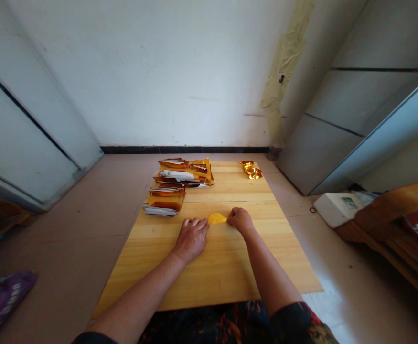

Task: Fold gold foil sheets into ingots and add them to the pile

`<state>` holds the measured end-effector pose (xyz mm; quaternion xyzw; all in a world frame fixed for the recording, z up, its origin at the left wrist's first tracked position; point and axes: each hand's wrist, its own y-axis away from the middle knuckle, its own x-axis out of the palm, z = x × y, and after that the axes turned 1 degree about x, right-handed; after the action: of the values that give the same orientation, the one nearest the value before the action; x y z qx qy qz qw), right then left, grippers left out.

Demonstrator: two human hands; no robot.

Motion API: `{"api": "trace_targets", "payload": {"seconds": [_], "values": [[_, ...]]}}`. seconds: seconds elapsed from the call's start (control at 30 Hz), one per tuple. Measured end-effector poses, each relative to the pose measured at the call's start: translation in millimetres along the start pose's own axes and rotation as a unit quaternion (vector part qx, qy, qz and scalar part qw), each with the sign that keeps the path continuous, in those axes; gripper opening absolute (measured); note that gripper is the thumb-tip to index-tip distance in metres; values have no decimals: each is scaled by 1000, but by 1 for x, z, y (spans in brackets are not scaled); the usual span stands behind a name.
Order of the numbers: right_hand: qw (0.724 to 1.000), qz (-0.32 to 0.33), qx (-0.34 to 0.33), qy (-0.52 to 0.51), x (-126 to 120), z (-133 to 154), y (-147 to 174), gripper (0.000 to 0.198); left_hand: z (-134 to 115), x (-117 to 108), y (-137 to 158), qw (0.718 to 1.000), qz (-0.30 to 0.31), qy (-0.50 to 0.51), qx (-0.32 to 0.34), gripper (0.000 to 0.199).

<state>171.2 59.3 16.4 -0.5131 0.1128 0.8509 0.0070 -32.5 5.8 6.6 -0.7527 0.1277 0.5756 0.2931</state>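
A small piece of folded yellow paper [217, 218] lies near the middle of the wooden table, its ends narrowing toward my hands. At its left end, my left hand [192, 239] rests low over the tabletop with bent fingers, the thumb side on the paper. My right hand [240, 220] pinches the paper's right tip between thumb and curled fingers. Beyond my left hand sit stacks of shiny gold and white paper sheets [166, 199], with a larger pile [185, 173] behind. Two folded gold foil pieces [253, 173] lie at the far right corner.
The wooden tabletop [212, 272] reaches my lap. A white wall [180, 71] stands behind it. At the right are a grey refrigerator [345, 105], a white box [332, 209] and wooden furniture [391, 234]. A purple bag [8, 301] lies on the floor at left.
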Motion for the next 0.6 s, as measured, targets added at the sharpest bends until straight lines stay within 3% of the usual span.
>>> {"api": "trace_targets", "payload": {"seconds": [0.17, 0.27, 0.33, 0.4, 0.6], "values": [[1000, -18, -6, 7, -2, -1, 1, 12, -1, -1, -1, 1000, 1, -5, 0, 32], [985, -62, -161, -4, 1, 2, 4, 21, -3, -4, -2, 1000, 1, -4, 0, 32], [951, -43, -305, 11, 5, 5, 4, 23, -3, -4, -3, 1000, -1, -1, -5, 32], [917, -9, -395, 54, 8, 7, 4, 17, -1, -2, -3, 1000, -6, 4, -10, 32], [876, -22, -453, 161, 10, 6, 0, 22, 16, 11, -5, 997, -25, 67, -23, 33]]}}
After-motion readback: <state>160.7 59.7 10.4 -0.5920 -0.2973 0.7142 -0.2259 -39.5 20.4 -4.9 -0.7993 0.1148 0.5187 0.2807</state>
